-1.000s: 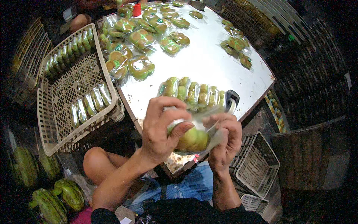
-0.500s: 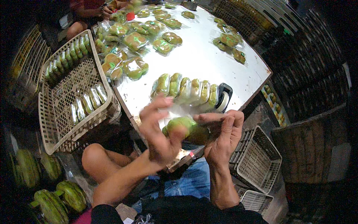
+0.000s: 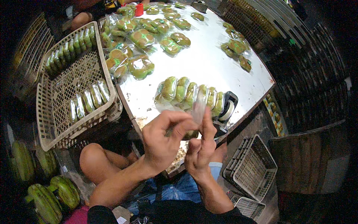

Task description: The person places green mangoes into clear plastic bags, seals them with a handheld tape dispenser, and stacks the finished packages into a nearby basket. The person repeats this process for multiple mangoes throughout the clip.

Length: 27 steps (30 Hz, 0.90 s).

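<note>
My left hand (image 3: 164, 142) is closed on the gathered top of a clear plastic bag (image 3: 198, 106), which stands up above my fingers. My right hand (image 3: 199, 153) is closed on the same bag just right of it. Green fruit in the bag is mostly hidden behind my hands. Beyond them, on the white table (image 3: 253, 86), lies a row of bagged green fruit packs (image 3: 182, 89), with a black tape dispenser (image 3: 232, 100) holding a pale roll at its right end. More flat packs of greenish-brown fruit (image 3: 141, 39) cover the table's far left, with a smaller group (image 3: 236, 46) at right.
A plastic crate (image 3: 44, 132) at left holds two rows of packs. A person's knee (image 3: 80, 20) shows at top left. Stacked crates (image 3: 255, 164) sit at lower right, large green fruit (image 3: 44, 201) at lower left, dark stacked racks (image 3: 309, 74) at right.
My right hand has moved left, close against my left hand. The bag's plastic is now gathered upright between my fingers, and its fruit has become mostly hidden.
</note>
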Each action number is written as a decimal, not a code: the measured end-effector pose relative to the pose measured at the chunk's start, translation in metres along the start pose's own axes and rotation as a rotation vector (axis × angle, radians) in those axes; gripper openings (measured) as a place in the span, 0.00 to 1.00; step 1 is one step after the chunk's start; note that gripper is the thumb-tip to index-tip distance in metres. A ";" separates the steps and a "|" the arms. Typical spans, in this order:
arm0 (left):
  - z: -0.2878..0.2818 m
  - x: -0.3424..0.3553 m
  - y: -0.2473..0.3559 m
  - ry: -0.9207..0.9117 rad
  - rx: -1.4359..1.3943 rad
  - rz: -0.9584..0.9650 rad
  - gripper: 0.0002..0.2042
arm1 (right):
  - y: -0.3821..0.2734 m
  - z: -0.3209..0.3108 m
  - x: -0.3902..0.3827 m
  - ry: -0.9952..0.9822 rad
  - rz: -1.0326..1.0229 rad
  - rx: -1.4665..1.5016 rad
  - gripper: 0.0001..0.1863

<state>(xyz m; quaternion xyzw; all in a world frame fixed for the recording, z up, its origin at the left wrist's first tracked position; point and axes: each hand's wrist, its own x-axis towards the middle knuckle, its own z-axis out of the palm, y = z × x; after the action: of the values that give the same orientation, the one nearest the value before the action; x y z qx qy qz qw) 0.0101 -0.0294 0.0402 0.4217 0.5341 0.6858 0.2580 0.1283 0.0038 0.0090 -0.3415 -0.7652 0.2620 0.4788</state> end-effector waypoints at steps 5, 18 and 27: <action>-0.029 0.020 -0.022 -0.284 0.044 0.215 0.08 | 0.013 -0.012 0.005 -0.148 -0.031 0.020 0.18; -0.030 0.017 -0.006 -0.350 0.511 0.268 0.14 | 0.008 -0.020 0.021 -0.002 -0.147 -0.289 0.08; 0.006 0.012 -0.046 0.102 -0.189 -0.239 0.13 | 0.008 0.015 0.012 0.345 0.545 0.649 0.13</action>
<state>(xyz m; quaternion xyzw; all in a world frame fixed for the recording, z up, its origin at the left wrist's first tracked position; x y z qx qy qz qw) 0.0042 -0.0031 0.0006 0.2935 0.5261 0.7179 0.3487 0.1129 0.0167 0.0038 -0.4014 -0.4348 0.5439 0.5950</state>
